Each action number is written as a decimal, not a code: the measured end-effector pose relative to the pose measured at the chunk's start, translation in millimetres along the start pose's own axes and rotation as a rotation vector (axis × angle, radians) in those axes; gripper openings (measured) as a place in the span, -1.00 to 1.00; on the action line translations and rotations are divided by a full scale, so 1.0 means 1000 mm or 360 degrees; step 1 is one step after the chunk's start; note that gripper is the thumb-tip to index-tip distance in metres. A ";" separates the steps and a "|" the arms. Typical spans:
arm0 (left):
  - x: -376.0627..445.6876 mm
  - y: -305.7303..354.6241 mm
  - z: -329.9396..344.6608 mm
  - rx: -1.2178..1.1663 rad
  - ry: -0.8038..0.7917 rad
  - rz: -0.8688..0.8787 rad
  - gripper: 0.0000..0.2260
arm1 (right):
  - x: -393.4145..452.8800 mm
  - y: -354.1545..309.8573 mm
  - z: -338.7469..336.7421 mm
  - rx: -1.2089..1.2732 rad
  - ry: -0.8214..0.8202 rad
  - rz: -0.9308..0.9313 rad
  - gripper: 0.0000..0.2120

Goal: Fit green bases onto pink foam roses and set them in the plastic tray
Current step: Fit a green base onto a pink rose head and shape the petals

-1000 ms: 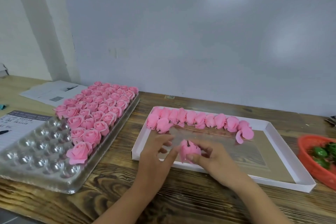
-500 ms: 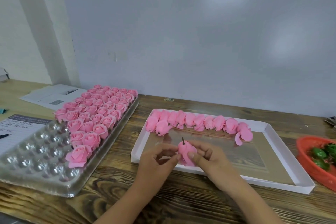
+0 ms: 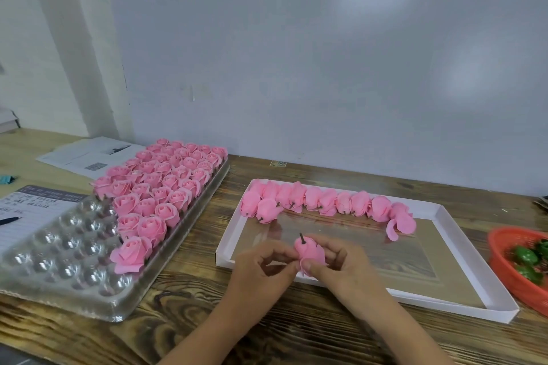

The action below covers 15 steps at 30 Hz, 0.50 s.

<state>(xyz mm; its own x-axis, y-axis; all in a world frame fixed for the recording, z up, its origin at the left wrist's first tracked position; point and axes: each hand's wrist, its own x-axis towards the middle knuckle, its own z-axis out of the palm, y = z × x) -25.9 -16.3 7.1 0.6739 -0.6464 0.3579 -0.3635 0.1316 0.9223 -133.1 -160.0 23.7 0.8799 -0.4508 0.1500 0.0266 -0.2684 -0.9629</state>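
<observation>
Both hands are close together, just over the near edge of the white box [image 3: 462, 302]. The right hand [image 3: 341, 270] holds one pink rose [image 3: 308, 250] w/ thumb and fingers curled round it, so that grip is closed on the rose. The rose is turned bottom up & its little dark stem [image 3: 301, 238] pokes up. The left hand [image 3: 261, 267] has bent fingers that pinch at the side of the same rose. No green base shows on it yet, I think that's the next bit.

Left of the grip is the plastic tray [image 3: 59, 258] on the wood counter [image 3: 192, 314]. Its far part is full of done roses [image 3: 166, 184], lots of rows. The near part has many bare cups, approx a third of the tray. So the job looks more than half done, but a good bit is left.

Past the grip, in the white box, a row of loose roses [image 3: 326, 201] lies on its side along the far wall. These wait for bases. Far right of the grip is an orange basket [image 3: 504, 258] w/ green bases [image 3: 526, 256] in it. The right hand must reach over the box wall to get one.

Far left are papers [image 3: 89, 154], a form sheet [image 3: 29, 207] w/ a pen [image 3: 9, 221] on it. Nothing blocks the way to the bare cups.
</observation>
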 end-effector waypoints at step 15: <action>-0.001 0.000 0.001 -0.0094 -0.0056 0.0013 -0.68 | -0.009 -0.007 0.004 -0.0580 0.0165 -0.0265 -0.52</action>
<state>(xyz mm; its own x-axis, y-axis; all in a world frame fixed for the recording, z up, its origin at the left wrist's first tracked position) -27.5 -16.4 6.6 0.6476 -0.6710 0.3610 -0.3295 0.1807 0.9267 -139.7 -150.5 28.4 0.8250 -0.4541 0.3364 -0.0217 -0.6203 -0.7840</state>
